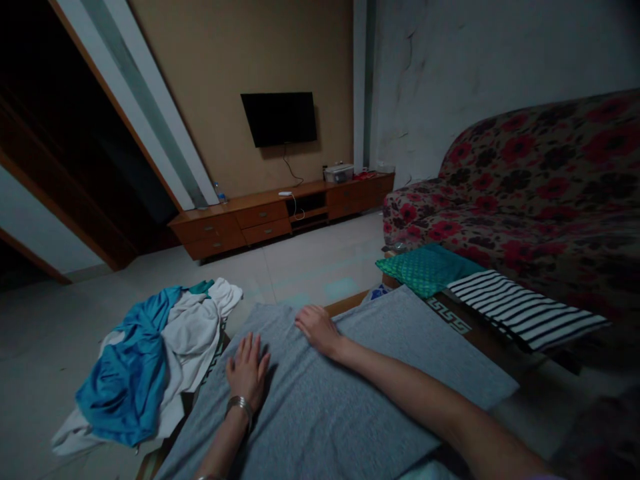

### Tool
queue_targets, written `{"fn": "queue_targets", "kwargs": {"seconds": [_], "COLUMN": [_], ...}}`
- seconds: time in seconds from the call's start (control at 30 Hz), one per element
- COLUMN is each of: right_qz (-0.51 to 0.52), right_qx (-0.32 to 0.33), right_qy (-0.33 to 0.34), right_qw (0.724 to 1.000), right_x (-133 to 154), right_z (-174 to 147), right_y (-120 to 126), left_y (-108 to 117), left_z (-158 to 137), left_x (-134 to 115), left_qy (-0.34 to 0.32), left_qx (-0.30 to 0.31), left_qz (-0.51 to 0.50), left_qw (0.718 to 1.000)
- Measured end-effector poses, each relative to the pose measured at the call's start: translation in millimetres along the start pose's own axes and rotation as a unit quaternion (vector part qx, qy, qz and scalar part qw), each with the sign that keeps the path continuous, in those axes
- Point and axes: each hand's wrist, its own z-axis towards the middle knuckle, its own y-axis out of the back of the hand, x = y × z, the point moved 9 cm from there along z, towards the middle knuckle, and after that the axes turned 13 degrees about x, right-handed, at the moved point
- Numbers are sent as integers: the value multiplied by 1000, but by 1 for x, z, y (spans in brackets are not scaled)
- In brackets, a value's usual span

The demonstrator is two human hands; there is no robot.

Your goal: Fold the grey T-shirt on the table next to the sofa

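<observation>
1. Where two bare forearms (410, 397) stretch out in front of me, a grey cloth (310, 400), seemingly a garment, lies spread across a table (349, 303), covering most of its top, with one corner hanging out past the right side.
2. The left hand (247, 373) rests palm down on the left part of that grey cloth, its fingers extended and slightly spread; a silvery bracelet (240, 405) circles the wrist.
3. The right hand (319, 331) is farther out, touching the cloth near its far edge, its fingers bent and close together; I can't tell whether they pinch the fabric.
4. Just left of the grey cloth sits a loose heap: a crumpled blue garment (135, 373) against rumpled white cloth (193, 337).
5. Over to the right, a flat black-and-white striped cloth (525, 309) lies beside a green cloth (430, 267).
6. Behind those stands a sofa (530, 173) patterned with red and dark flowers.
7. Across the pale floor (300, 263), a long wooden cabinet (265, 223) carries a bottle (221, 195) and a clear box (339, 173).
8. Above it, a dark-screened television (280, 120) hangs on the tan wall (210, 80).
</observation>
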Motion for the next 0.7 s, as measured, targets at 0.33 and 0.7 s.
{"fn": "queue_targets", "kwargs": {"seconds": [0.33, 0.7], "right_qz": [-72, -95], "right_qx": [30, 20], "right_qy": [-164, -186], "right_qw": [983, 978], "right_x": [-181, -216], "right_z": [-144, -219], "right_y": [17, 51], "left_y": [-30, 7], "left_z": [-11, -43], "left_x": [63, 59], "left_qy": [-9, 3], "left_qx": [103, 44], "left_qz": [19, -1], "left_qw": [994, 999]}}
